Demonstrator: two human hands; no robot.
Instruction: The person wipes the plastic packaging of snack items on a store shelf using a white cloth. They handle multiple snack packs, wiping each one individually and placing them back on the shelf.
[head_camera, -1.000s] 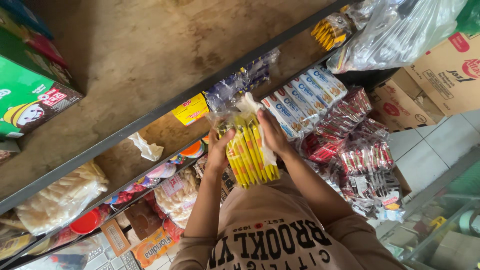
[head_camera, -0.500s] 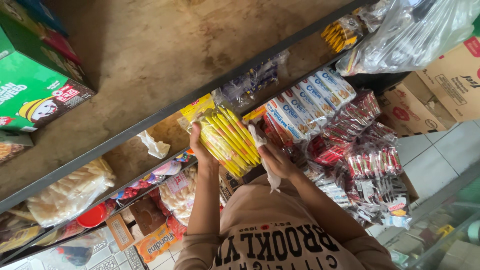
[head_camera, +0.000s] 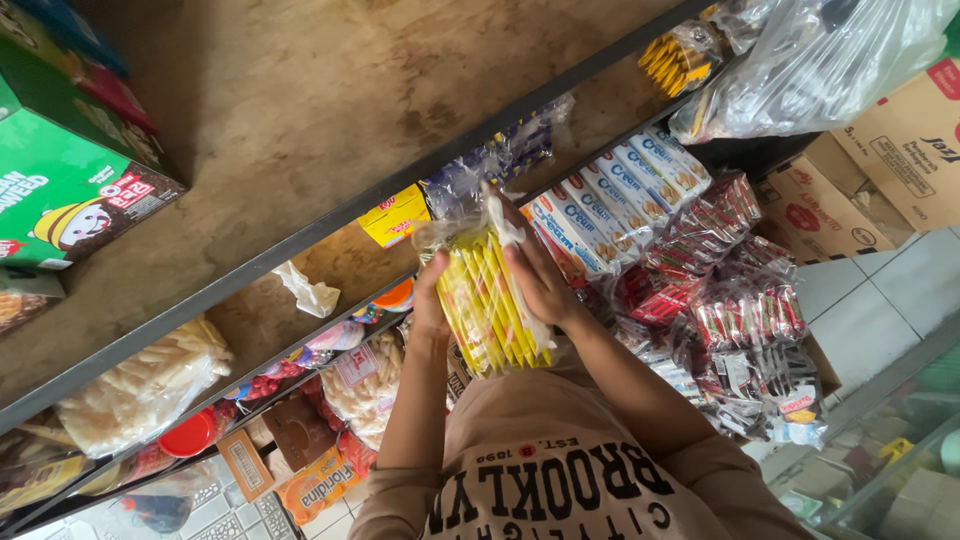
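The left hand (head_camera: 432, 300) is closed on the left edge of a clear bag of yellow sticks (head_camera: 490, 300); the right hand (head_camera: 535, 275) is pressed flat against the bag's right face, fingers extended toward the knotted top. The bag is thus clamped between both hands, neither nearer than the other. Its long axis runs from the chest up toward the metal shelf edge (head_camera: 330, 215), just short of the blue-and-white packets (head_camera: 620, 190) at right.
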